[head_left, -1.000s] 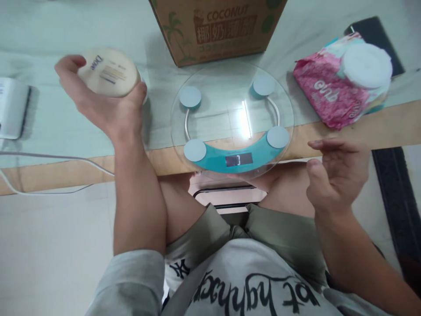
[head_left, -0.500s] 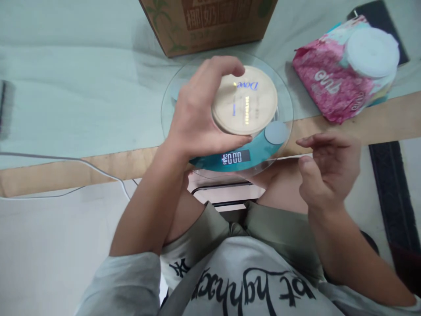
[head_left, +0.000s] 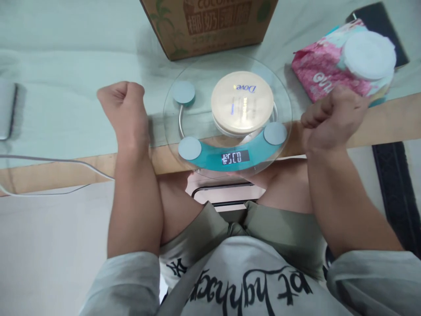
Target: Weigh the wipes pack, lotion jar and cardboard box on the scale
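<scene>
A round cream Dove tub [head_left: 242,103] sits lid up on a glass scale [head_left: 226,163], a little right of its middle. Lit digits show on the scale's teal display strip; their value is hard to read. My left hand [head_left: 123,109] is closed in a fist left of the scale, apart from it, over the cloth. Closed in a fist too, my right hand [head_left: 333,120] is to the right of the scale, in front of a pink printed pack [head_left: 315,70]. Nothing shows in either fist.
A brown cardboard box [head_left: 213,30] stands behind the scale. On the pink pack rests a white round object [head_left: 370,55], with a dark flat box [head_left: 383,22] behind it. A white cable [head_left: 59,159] crosses the wooden edge [head_left: 388,115] at left. A grey device [head_left: 6,109] lies far left.
My left hand has let go of the Dove tub and moved left into a fist. My right hand has risen and closed from a half-open pose. The display digits have changed.
</scene>
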Motion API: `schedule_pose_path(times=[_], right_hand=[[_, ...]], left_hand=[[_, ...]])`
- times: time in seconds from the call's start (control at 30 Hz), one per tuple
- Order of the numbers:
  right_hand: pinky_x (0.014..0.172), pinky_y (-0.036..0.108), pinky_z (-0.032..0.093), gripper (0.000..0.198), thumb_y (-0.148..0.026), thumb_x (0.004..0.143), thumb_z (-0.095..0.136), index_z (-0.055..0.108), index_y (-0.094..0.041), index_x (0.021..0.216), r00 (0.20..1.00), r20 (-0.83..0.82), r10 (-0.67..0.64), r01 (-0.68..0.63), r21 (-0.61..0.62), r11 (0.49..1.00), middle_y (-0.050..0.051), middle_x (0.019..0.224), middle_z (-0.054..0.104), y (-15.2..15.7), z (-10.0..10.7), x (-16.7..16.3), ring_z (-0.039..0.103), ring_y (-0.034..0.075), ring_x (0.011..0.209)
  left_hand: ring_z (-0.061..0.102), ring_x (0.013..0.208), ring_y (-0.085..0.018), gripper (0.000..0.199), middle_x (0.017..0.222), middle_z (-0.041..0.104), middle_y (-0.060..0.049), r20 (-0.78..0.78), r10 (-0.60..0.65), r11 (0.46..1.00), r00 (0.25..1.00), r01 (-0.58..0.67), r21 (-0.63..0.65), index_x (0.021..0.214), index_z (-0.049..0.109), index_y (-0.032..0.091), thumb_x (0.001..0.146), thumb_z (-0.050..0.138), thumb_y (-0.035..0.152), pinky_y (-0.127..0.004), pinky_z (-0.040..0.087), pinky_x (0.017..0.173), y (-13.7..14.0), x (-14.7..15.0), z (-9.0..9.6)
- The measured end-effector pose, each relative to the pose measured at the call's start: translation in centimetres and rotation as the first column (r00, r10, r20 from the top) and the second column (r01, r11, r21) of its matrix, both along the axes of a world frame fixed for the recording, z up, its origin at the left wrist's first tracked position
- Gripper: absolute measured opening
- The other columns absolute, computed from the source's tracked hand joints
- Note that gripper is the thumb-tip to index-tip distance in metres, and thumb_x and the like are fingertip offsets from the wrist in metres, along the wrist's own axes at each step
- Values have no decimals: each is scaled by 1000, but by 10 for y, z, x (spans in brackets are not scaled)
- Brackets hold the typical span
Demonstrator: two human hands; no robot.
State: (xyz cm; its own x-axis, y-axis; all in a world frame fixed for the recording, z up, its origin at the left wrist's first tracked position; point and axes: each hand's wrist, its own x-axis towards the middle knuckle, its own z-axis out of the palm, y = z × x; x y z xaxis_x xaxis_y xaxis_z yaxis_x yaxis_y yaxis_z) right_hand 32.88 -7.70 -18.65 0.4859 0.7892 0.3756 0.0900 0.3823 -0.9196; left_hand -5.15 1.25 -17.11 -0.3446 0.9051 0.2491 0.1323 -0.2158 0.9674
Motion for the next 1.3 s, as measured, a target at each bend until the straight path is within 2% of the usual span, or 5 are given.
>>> schedule_pose_path(times=[0.5,0.97,1.17,1.23,1.3], right_hand=[[46,23,7,62,-39,92,71,18,-21,66,999,37,8,-6,-56,998,-7,60,9,2,-12,-7,11,0,48],[54,31,15,81,-76,97,67,18,-19,67,971,238,17,38,-224,974,-1,59,11,-3,-13,-3,17,8,58],[53,31,13,80,-74,97,67,19,-19,64,968,250,19,36,-212,977,-2,58,12,-3,-13,-2,15,7,55],[53,30,13,77,-70,97,68,21,-19,63,968,250,20,32,-199,979,-2,59,14,-3,-12,-2,16,6,54],[54,29,13,73,-65,98,67,23,-19,62,967,255,19,31,-192,981,-2,59,14,-4,-11,-3,17,6,54]], left_hand=[[10,67,-9,57,61,7,1,-138,-18,999,990,11,-51,51,24,18,72,53,-25,-36,10,68,-2,31,22],[8,60,-7,58,59,8,2,-220,-158,968,962,195,157,54,22,19,74,68,-10,-34,10,64,-14,36,19],[16,58,-9,70,59,22,1,-145,-166,924,975,206,321,61,29,21,99,81,48,-37,15,65,-14,50,19],[37,60,-13,66,65,43,-1,-165,-272,854,948,317,413,70,50,22,95,79,76,-38,29,65,-13,61,25],[69,91,-24,69,99,72,-7,-302,-450,729,840,541,419,104,72,24,83,82,89,-42,50,81,-16,70,33]])
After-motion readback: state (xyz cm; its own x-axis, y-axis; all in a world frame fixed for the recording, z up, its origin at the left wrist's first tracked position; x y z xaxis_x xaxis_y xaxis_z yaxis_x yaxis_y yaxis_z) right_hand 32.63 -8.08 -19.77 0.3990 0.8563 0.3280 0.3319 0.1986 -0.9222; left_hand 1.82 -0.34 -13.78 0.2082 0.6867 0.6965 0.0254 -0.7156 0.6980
